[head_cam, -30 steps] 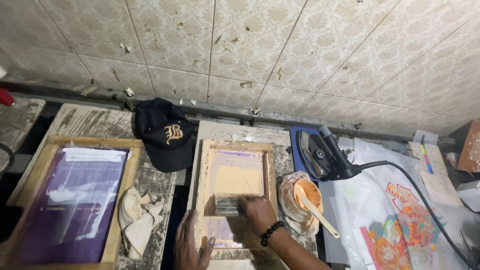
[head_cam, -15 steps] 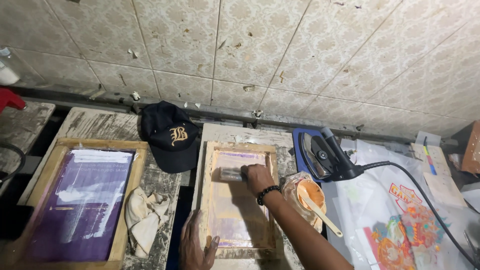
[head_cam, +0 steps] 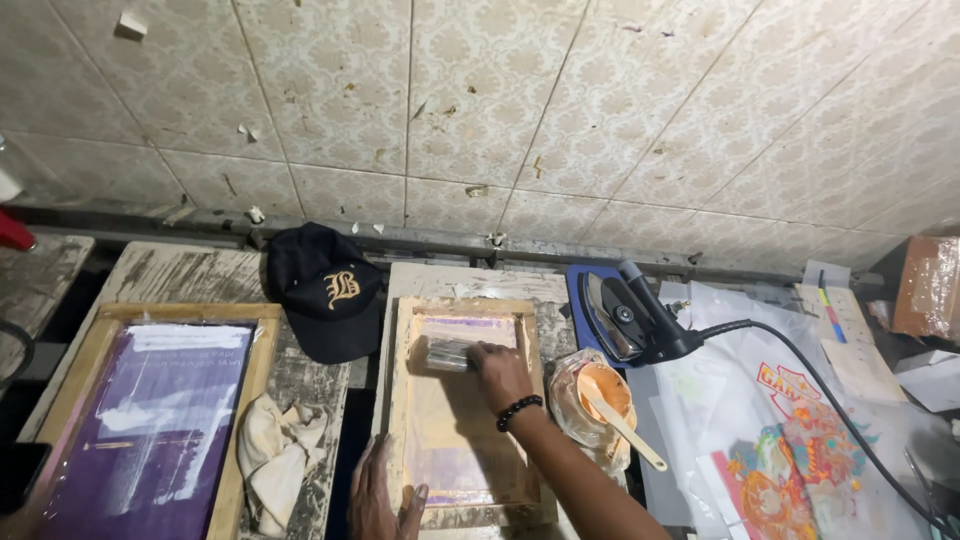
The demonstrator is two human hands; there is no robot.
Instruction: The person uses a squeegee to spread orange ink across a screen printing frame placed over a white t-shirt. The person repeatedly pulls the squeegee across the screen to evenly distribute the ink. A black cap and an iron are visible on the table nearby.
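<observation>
Low in the middle of the frame, a small wooden-framed printing screen (head_cam: 465, 400) lies flat on a worn, paint-stained surface (head_cam: 190, 270). The right hand (head_cam: 503, 375), a black bead bracelet (head_cam: 520, 410) at its wrist, grips a squeegee (head_cam: 447, 353) pressed to the mesh near the frame's upper end. The left hand (head_cam: 383, 497) lies flat on the frame's lower left corner. At lower left sits a larger wooden-framed screen with purple mesh (head_cam: 145, 425), a crumpled cream rag (head_cam: 277, 450) between the two. Above the rag lies a black cap (head_cam: 325, 290). Right of the small screen stands a tub of orange ink with a wooden stick (head_cam: 600, 400), and beyond it a dark clothes iron (head_cam: 625, 318).
</observation>
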